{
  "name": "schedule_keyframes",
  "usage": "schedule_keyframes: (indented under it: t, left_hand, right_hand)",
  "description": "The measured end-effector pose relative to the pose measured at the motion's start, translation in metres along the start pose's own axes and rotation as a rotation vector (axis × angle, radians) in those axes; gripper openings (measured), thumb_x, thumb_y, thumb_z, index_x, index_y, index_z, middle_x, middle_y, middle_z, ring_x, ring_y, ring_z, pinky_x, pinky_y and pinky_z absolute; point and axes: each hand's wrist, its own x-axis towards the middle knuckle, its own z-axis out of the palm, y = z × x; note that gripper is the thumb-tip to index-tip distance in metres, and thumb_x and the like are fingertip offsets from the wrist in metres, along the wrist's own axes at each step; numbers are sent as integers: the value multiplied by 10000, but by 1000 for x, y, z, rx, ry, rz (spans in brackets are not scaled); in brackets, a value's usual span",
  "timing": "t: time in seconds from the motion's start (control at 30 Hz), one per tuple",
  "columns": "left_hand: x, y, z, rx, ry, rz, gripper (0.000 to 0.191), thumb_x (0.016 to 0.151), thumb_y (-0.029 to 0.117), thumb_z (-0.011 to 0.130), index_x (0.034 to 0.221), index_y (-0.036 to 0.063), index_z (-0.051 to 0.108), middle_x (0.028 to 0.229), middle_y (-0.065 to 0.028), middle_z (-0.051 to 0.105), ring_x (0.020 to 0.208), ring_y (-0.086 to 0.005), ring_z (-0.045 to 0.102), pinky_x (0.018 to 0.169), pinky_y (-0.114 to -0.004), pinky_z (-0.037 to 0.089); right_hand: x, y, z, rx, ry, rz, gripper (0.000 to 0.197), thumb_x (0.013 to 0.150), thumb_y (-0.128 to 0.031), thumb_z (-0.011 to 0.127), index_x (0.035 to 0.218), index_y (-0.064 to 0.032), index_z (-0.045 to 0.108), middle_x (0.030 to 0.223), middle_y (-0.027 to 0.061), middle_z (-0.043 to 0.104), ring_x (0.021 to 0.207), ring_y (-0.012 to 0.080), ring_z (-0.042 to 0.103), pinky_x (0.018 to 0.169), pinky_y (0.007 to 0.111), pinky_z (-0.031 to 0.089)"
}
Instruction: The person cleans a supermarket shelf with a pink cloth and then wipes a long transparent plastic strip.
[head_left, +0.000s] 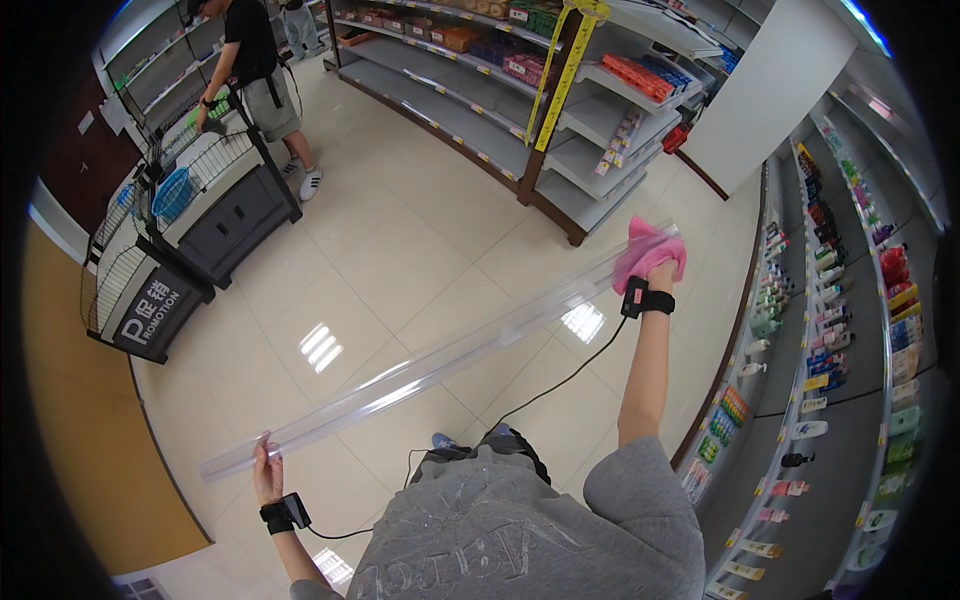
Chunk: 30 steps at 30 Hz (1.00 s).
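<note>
A long clear plastic strip (450, 367) stretches diagonally in front of me, above the tiled floor. Near its lower left end, my left hand (268, 469) grips it between thumb and fingers. Towards the upper right end, my right hand (661, 276) presses a pink cloth (645, 255) against the strip; the cloth covers most of the fingers. Each wrist bears a black strap with a small box, and a cable runs from each box towards my body.
Shelves of bottles (810, 429) run along the right. A shelf unit (576, 225) stands ahead, partly stocked. At the left are promotion bins (232, 217) with wire rims, one holding a blue basket (172, 195). Another person (255, 67) leans over the bins.
</note>
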Motion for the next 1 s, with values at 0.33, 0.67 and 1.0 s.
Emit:
schedule_keyframes:
  t: [0.33, 0.67, 1.0]
  left_hand:
    - [-18, -17, 17, 39, -9, -58, 552, 848, 227, 590, 1254, -75, 369, 884, -65, 496, 711, -87, 446, 640, -188, 401]
    - [0, -15, 60, 80, -158, -107, 508, 878, 245, 548, 1255, -56, 388, 940, -26, 517, 794, -74, 462, 712, -189, 393]
    - [35, -91, 225, 145, -360, -217, 416, 925, 212, 467, 1282, 10, 400, 1148, -98, 527, 831, -103, 535, 783, -215, 434]
  right_hand:
    - [-58, -29, 68, 292, -133, 218, 475, 887, -496, 402, 1082, -79, 521, 1067, 39, 551, 1002, 187, 511, 893, 310, 413]
    - [-58, -19, 76, 64, -138, 254, 309, 891, -329, 497, 1014, -48, 531, 917, 37, 581, 857, 165, 571, 728, 280, 495]
    - [-258, 141, 169, 66, -63, 286, 248, 863, -190, 565, 1053, -42, 511, 934, 24, 568, 813, 137, 566, 684, 294, 497]
